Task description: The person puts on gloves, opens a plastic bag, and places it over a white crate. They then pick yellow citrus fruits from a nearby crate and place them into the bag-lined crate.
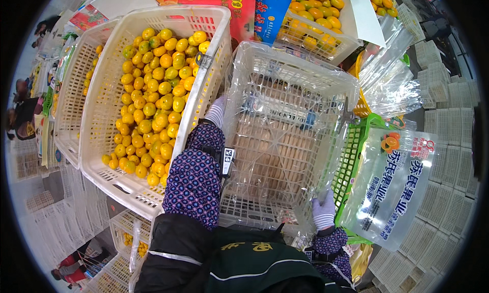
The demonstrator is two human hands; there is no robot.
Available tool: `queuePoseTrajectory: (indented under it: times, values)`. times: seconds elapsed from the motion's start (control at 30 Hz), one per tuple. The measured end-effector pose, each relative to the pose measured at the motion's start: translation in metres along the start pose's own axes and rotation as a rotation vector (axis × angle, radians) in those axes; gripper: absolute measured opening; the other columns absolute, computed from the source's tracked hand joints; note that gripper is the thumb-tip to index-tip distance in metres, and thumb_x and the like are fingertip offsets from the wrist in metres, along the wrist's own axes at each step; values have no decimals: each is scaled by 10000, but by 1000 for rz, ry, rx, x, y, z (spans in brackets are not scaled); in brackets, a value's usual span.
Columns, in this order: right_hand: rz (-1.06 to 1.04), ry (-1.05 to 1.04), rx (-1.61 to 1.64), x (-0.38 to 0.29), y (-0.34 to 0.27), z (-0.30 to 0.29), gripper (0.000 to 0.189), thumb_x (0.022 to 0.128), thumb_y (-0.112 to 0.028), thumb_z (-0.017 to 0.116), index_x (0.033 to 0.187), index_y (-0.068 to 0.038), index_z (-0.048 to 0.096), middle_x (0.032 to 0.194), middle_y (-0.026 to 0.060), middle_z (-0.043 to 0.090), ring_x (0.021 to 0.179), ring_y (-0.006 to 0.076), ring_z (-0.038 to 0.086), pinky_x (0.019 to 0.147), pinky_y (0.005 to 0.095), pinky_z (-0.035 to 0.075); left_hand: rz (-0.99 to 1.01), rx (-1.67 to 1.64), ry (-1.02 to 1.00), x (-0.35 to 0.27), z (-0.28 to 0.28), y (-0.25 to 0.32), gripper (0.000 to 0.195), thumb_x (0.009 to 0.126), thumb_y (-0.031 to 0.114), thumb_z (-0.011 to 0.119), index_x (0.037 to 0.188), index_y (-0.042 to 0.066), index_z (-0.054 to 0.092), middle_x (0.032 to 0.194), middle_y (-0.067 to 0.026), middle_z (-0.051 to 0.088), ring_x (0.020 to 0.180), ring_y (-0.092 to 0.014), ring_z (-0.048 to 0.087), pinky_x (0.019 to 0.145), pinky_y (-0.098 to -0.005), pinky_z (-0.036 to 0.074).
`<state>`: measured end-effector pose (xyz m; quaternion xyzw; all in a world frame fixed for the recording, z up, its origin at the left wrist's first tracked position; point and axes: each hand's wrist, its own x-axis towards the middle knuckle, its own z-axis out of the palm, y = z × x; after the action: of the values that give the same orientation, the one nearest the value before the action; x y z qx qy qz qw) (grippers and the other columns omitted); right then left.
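Observation:
In front of me is a white perforated plastic crate (275,140) with a clear plastic liner (244,69) draped over its rim. Slats show through its see-through bottom. My left hand (216,111), in a striped glove, reaches between its left wall and the neighbouring crate; the fingertips are hidden. My right hand (324,211), gloved alike, is at the near right rim, thumb and fingers around the liner's edge. To the left, a larger white crate (130,195) holds many orange-yellow mandarins (153,102), some greenish.
A green plastic basket (345,170) with printed clear bags (389,186) on it stands at the right. Behind it, a yellow basket (361,98) holds clear film (389,71). Another fruit crate (347,50) sits at the back. Crate stacks (447,140) line the right; people (26,117) are farther left.

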<state>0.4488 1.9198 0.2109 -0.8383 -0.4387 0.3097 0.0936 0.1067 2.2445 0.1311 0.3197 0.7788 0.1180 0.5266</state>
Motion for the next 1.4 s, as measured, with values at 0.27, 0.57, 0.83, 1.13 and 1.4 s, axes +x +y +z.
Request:
queuePoseTrajectory:
  times: [0.27, 0.57, 0.83, 1.13, 1.4]
  values:
    - [-48, 193, -324, 2, -29, -27, 733, 783, -46, 580, 1414, 72, 226, 1271, 330, 480, 1144, 437, 510, 981, 423, 413, 55, -296, -52, -36, 28, -28, 477, 965, 364, 417, 1160, -40, 579, 1171, -122, 611, 1124, -209, 538, 972, -293, 383]
    - [-943, 372, -297, 152, -222, -92, 345, 844, -96, 643, 1162, 23, 577, 1092, 184, 626, 1010, 300, 611, 901, 345, 467, 230, -871, -307, -132, 26, -189, 329, 958, 268, 534, 1159, 13, 584, 1138, -33, 590, 1039, -164, 538, 933, -274, 421]
    - [-694, -401, -286, 346, -386, -42, 392, 883, -190, 635, 1233, -26, 573, 1230, 118, 602, 1129, 214, 564, 981, 309, 423, -15, -751, -571, -234, -20, -266, 402, 891, 199, 646, 1205, -26, 536, 1043, -44, 632, 924, -99, 573, 839, -240, 465]
    - [-311, -823, -114, 387, -395, -6, 226, 832, -75, 664, 1052, -24, 679, 1129, 65, 643, 1005, 163, 580, 919, 291, 460, -141, -839, -606, -234, -22, -276, 245, 873, 153, 637, 1074, 14, 626, 1000, -91, 657, 876, -154, 608, 766, -264, 486]
    - [-556, -760, -410, 377, -399, 0, 247, 848, -62, 634, 1091, -32, 659, 1083, 47, 656, 1001, 157, 586, 907, 291, 460, -143, -687, -577, -239, -35, -282, 259, 868, 151, 634, 1087, 13, 618, 1006, -107, 652, 883, -185, 607, 774, -280, 488]
